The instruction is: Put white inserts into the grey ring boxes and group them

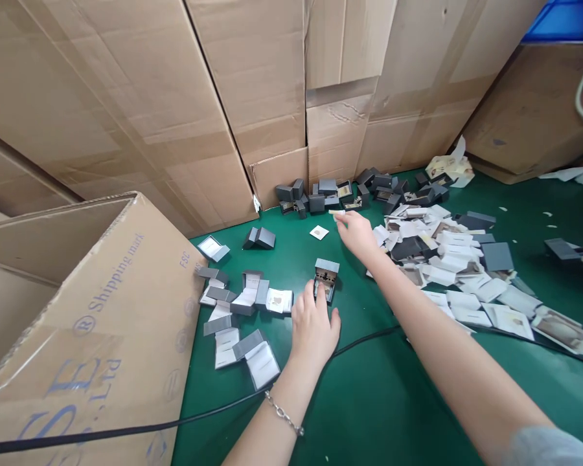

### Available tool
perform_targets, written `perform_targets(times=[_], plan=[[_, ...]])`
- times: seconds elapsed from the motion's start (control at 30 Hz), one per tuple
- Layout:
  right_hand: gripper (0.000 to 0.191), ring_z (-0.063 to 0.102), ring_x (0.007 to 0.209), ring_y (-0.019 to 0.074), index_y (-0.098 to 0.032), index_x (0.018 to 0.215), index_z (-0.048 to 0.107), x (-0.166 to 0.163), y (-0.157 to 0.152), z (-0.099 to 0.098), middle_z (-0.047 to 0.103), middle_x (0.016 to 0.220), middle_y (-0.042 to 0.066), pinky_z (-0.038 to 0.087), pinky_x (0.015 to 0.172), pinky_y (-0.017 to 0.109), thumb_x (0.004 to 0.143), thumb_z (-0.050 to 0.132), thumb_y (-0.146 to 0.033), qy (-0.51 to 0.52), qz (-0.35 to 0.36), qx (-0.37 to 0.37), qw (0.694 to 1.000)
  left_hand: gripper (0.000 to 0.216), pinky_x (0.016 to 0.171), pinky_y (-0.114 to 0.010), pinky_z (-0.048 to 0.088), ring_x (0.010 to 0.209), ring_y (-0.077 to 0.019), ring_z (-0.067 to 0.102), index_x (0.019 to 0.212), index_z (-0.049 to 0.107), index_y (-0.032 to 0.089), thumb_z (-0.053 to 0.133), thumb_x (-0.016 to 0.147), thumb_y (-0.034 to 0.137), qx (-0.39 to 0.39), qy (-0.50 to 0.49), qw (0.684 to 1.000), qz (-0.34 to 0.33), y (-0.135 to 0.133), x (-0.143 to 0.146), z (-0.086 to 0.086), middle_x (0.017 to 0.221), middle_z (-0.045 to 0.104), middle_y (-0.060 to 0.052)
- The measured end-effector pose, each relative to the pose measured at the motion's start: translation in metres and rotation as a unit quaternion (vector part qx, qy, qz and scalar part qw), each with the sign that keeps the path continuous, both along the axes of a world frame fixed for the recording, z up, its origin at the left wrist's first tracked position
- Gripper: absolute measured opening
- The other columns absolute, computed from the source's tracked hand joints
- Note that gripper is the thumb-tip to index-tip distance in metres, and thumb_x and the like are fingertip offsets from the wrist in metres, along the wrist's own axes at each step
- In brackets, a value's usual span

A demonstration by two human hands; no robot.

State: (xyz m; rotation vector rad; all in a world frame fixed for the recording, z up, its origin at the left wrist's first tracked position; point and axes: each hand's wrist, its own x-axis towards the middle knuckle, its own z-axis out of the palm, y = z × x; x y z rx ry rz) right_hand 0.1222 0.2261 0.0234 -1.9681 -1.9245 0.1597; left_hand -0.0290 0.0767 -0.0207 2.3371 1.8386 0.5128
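Note:
A small dark grey hinged box stands on the green table with its lid raised. My left hand rests on its front, the fingertips at its left side and inside, steadying it. What lies under those fingers is partly hidden. My right hand is farther back, thumb and fingers pinched on a small flat pale piece. Just left of that hand a white square card insert lies flat on the table, a small mark in its middle.
Several open grey boxes with white inserts lie at left beside a large carton. More grey boxes cluster along the cardboard wall. A heap of white inserts spreads at right. A black cable crosses the table.

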Motion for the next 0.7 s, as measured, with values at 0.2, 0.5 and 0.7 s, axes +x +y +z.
perform_targets(times=[0.2, 0.5, 0.7], plan=[[0.039, 0.062, 0.085, 0.0177, -0.021, 0.117, 0.049, -0.013, -0.091, -0.01, 0.065, 0.092, 0.005, 0.051, 0.077, 0.033, 0.079, 0.055, -0.026, 0.326, 0.003, 0.18, 0.928, 0.037, 0.093, -0.049, 0.043, 0.117, -0.031, 0.044, 0.121, 0.048, 0.015, 0.044, 0.087, 0.027, 0.015, -0.028, 1.0, -0.002, 0.002, -0.003, 0.0, 0.134, 0.04, -0.016], [0.018, 0.059, 0.078, 0.0155, -0.025, 0.082, 0.066, -0.029, -0.134, -0.013, 0.061, 0.085, 0.004, 0.051, 0.07, 0.029, 0.081, 0.054, -0.012, 0.178, 0.144, 0.338, 0.913, 0.022, 0.092, -0.048, 0.046, 0.115, -0.0275, 0.049, 0.108, 0.051, 0.018, 0.041, 0.088, 0.021, 0.014, -0.158, 0.987, 0.008, 0.01, -0.009, -0.008, 0.127, 0.048, -0.015], [0.021, 0.061, 0.086, 0.0144, -0.021, 0.087, 0.065, -0.031, -0.129, -0.035, 0.065, 0.094, 0.005, 0.051, 0.074, 0.026, 0.086, 0.046, -0.014, 0.121, 0.261, 0.265, 0.92, 0.034, 0.101, -0.046, 0.039, 0.119, -0.027, 0.044, 0.117, 0.042, 0.017, 0.046, 0.084, 0.018, 0.064, -0.269, 0.961, 0.018, 0.014, -0.011, -0.011, 0.124, 0.048, -0.015]])
